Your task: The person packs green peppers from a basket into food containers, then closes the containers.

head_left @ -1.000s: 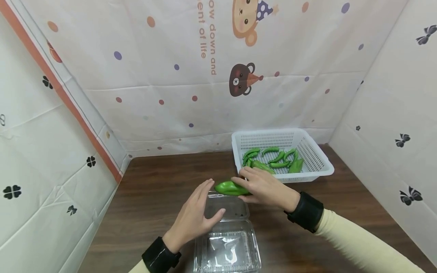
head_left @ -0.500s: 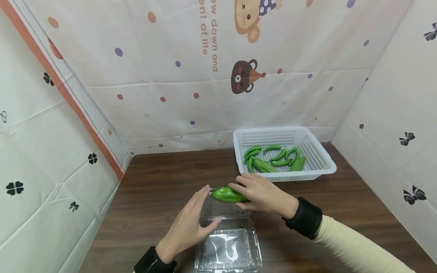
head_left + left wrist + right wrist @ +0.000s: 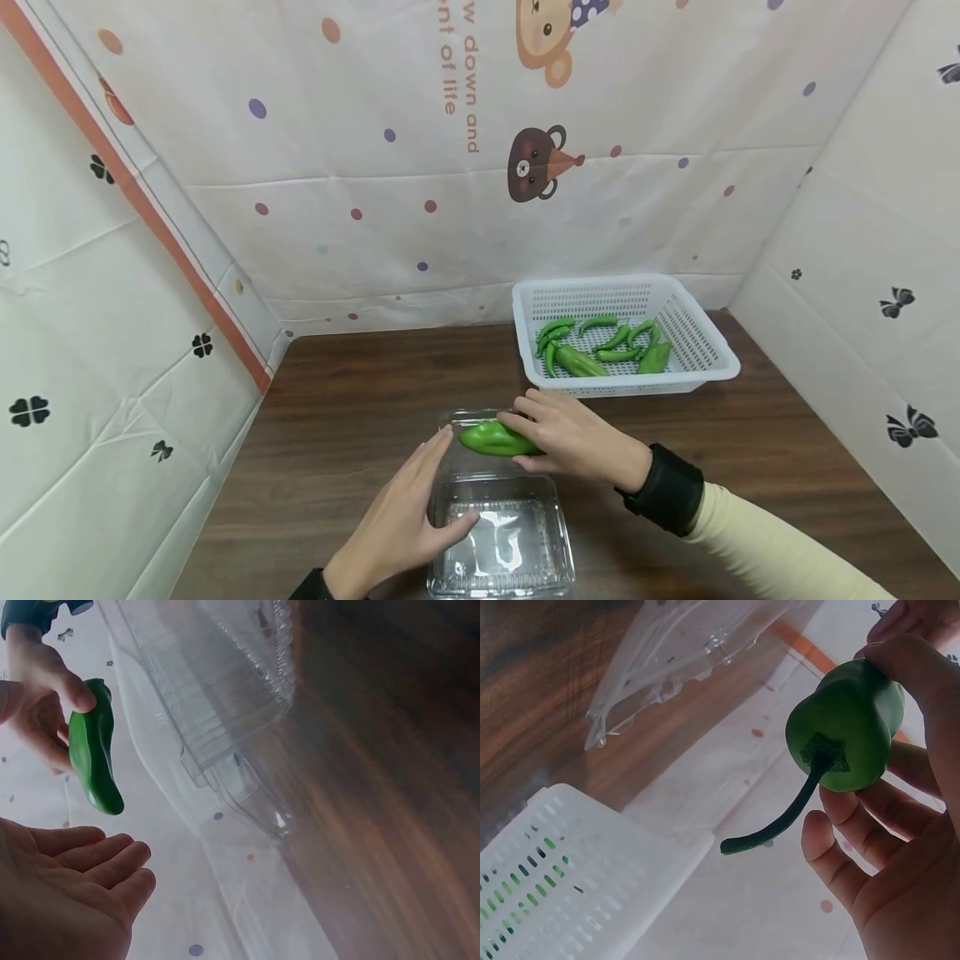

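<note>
In my right hand (image 3: 573,437) a large green pepper (image 3: 491,438) is pinched between thumb and fingers, held above the raised lid side of a clear plastic clamshell box (image 3: 501,542). Its curved stem shows in the right wrist view, where the pepper (image 3: 840,724) points stem-first toward the camera. My left hand (image 3: 405,504) has its fingers straight and thumb spread, with the fingertips close to the pepper's tip. The left wrist view shows that palm (image 3: 67,892) below the pepper (image 3: 94,750), holding nothing.
A white perforated basket (image 3: 708,371) stands at the back right of the brown wooden table (image 3: 360,392). Inside it lie several small green chili peppers (image 3: 598,325) and larger green peppers (image 3: 581,362). Patterned white sheets (image 3: 337,267) enclose the back and sides.
The right hand has brought the pepper away from the basket, a little toward the person and left. The left hand has drawn back slightly, its fingers still straight.
</note>
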Motion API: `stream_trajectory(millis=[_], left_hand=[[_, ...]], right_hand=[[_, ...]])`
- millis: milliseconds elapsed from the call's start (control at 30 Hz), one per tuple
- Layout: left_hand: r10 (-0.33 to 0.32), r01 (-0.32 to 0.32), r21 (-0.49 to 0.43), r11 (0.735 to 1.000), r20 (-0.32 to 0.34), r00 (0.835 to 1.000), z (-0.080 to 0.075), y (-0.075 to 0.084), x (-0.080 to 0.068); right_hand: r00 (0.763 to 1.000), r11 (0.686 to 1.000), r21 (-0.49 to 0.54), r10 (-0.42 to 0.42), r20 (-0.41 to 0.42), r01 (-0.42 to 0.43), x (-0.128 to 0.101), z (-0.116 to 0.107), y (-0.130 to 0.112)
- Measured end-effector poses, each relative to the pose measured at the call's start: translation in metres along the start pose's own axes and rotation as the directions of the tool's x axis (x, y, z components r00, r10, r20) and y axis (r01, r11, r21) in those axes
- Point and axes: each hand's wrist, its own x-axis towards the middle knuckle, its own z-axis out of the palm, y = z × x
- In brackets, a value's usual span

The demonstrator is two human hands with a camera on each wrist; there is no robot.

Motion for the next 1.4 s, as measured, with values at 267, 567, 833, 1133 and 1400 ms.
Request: stream_trajectory(millis=[267, 567, 833, 1133, 1400], left_hand=[[-0.071, 0.072, -0.013, 0.997, 0.075, 0.995, -0.002, -0.001, -0.022], [-0.119, 0.123, -0.03, 0.992, 0.116, 0.986, -0.002, -0.001, -0.036], [-0.165, 0.176, -0.064, 0.982, 0.144, 0.976, 0.003, -0.002, -0.043], [-0.146, 0.154, -0.039, 0.987, 0.152, 0.978, 0.006, -0.006, -0.046], [-0.145, 0.155, -0.04, 0.987, 0.183, 0.972, 0.007, -0.007, -0.047]], right_hand=[[1.0, 1.0, 0.014, 0.012, 0.014, -0.013, -0.001, 0.005, -0.005], [1.0, 1.0, 0.002, -0.017, -0.023, 0.017, 0.0, 0.009, -0.011], [0.999, 0.999, -0.001, -0.04, -0.021, 0.04, 0.003, 0.011, -0.022], [0.996, 0.996, -0.002, -0.09, -0.004, 0.09, 0.007, 0.017, -0.035], [0.995, 0.996, 0.007, -0.094, 0.037, 0.094, 0.007, 0.02, -0.045]])
